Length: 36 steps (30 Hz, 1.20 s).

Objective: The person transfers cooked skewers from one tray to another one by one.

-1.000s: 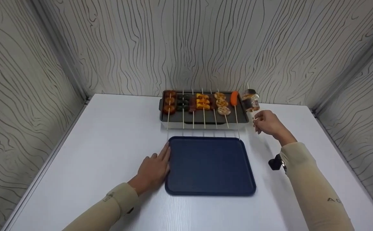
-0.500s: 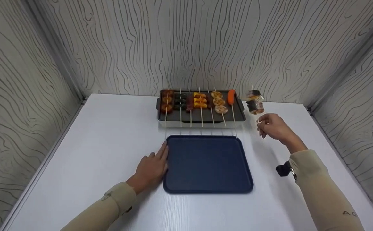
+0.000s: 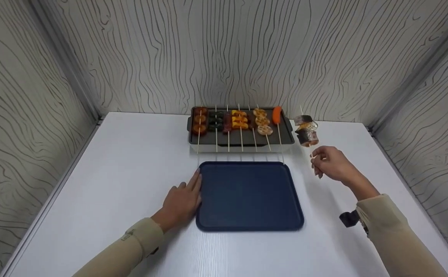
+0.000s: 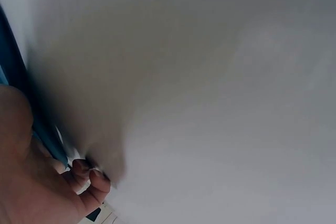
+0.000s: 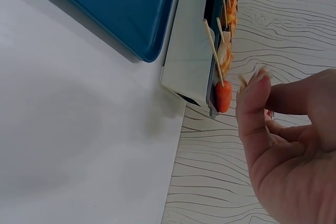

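Observation:
In the head view, my right hand (image 3: 333, 163) pinches the lower stick of a skewer (image 3: 307, 136) threaded with chunks that look like dark-skinned fish. The skewer is raised off to the right of a black grill pan (image 3: 209, 139). The right wrist view shows thumb and fingertips pressed together, with the food hidden behind the hand. My left hand (image 3: 181, 202) lies along the left rim of a dark blue tray (image 3: 251, 196), fingers stretched forward. Part of this hand and the tray's edge (image 4: 13, 51) appear in the left wrist view.
Several skewers lie side by side across the grill pan, among them an orange sausage (image 3: 276, 115), lotus root slices (image 3: 264, 130) and yellow pieces (image 3: 239, 119). Their sticks overhang its front, towards the tray. Wood-grain panels (image 3: 224, 54) enclose the white table (image 3: 131, 154) behind and at both sides.
My right hand has drawn the held skewer away from the pan's right end, rightward and back towards me. The left hand stays at the tray's rim.

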Tool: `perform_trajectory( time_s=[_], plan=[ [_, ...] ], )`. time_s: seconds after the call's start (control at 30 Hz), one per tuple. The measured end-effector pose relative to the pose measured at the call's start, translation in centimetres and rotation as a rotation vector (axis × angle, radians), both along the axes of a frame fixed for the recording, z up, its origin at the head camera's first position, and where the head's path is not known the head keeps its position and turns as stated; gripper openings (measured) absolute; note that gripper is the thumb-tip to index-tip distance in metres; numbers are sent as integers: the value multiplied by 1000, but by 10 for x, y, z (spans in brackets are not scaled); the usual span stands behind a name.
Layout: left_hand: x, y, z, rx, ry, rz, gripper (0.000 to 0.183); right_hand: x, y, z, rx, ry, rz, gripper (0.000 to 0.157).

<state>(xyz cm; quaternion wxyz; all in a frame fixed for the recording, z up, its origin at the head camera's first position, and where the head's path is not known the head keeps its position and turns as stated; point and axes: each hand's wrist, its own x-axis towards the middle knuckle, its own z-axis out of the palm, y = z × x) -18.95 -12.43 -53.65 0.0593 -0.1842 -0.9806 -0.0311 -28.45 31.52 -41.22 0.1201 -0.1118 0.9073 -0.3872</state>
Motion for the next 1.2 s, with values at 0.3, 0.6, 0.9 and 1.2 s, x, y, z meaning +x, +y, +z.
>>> perform_trajectory(
  time_s=[0.3, 0.6, 0.9, 1.2],
  plan=[
    [1, 1, 0, 6, 8, -9, 55, 27, 2, -6, -33, -9, -8, 24],
    [0, 0, -1, -1, 32, -13, 55, 50, 6, -13, -47, -40, -13, 24],
    [-2, -1, -2, -5, 7, -9, 55, 73, 3, -17, -64, -85, -2, 22],
    [-2, -2, -5, 7, 31, -21, 56, 89, 0, -32, -90, -115, 32, 21]
  ],
)
